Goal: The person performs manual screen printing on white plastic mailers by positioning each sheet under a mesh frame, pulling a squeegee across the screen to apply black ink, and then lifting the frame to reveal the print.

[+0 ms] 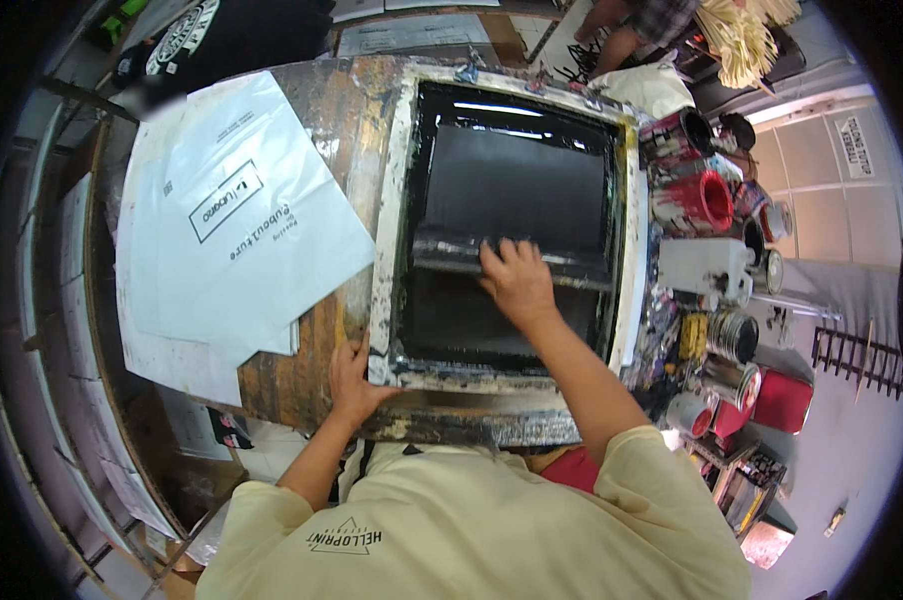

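Clock hours read from the middle of your view.

Item: shelving [30, 290], metal-railed, at 9 o'clock, along your far left.

Item: white sheets [302, 200], printed in black, loosely stacked, at 10 o'clock, on the worktable [317, 325], whose wooden top is stained.

Item: black garment [267, 35] with a white print, at 11 o'clock, beyond the sheets.

Item: your left hand [350, 385], at 8 o'clock. Fingers close to one another, thumb held wide apart from them; the hand straddles the near left corner of the screen frame [392, 225], touching it. How firmly it presses, you cannot tell from here.

Item: the screen frame itself, pale and ink-smeared, reaching from the middle towards 12 and 1 o'clock; its mesh [522, 180] is dark, with glossy black ink at the far end.

Item: squeegee [447, 247], a long black bar lying crosswise on the mesh, its middle near 2 o'clock, just off centre.

Item: your right hand [522, 288], near 3 o'clock, close to centre. Fingers slightly parted and bent over the bar, thumb on the near side, clamped on the squeegee.

Item: red paint can [709, 200], open-topped, drip-streaked, at 2 o'clock.

Item: white container [694, 262], boxy and ink-spotted, at 3 o'clock, beside the frame.
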Available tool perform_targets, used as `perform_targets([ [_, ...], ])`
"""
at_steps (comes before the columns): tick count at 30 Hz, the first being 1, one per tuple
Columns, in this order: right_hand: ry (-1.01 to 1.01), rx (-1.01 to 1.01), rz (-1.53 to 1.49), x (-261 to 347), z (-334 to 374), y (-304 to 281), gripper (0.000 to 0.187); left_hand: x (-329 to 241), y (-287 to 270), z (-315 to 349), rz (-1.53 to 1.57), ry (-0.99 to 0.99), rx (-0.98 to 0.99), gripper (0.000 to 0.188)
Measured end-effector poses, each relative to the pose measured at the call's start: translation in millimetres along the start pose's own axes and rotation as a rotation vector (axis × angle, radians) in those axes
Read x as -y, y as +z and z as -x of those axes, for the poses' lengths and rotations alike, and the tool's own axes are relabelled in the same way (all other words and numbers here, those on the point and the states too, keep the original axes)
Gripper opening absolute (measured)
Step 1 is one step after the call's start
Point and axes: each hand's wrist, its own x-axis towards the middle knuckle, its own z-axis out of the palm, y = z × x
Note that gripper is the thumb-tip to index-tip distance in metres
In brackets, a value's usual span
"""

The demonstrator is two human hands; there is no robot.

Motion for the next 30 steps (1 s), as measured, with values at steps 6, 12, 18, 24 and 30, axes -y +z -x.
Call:
perform_targets([
  [6,0.013,-0.044,0.046,-86,-142,2,0.042,-7,-12,-10,0.022,-0.015,0.037,0.13],
  [12,-0.019,0.148,-0.035,-135,-210,-41,0.039,-20,-28,-6,0.279,-0.031,0.061,0.134],
  [18,0.041,0.09,0.047,-100,-165,-28,0.035,-29,-41,-4,0.5,-0.144,0.173,0.131],
  [24,0.019,0.09,0.021,0,-20,-52,0.035,-36,-45,2,0.514,-0.132,0.079,0.109],
  [30,0.049,0.21,-0.065,91,71,-150,0.038,-53,-61,3,0.652,-0.063,-0.084,0.093],
])
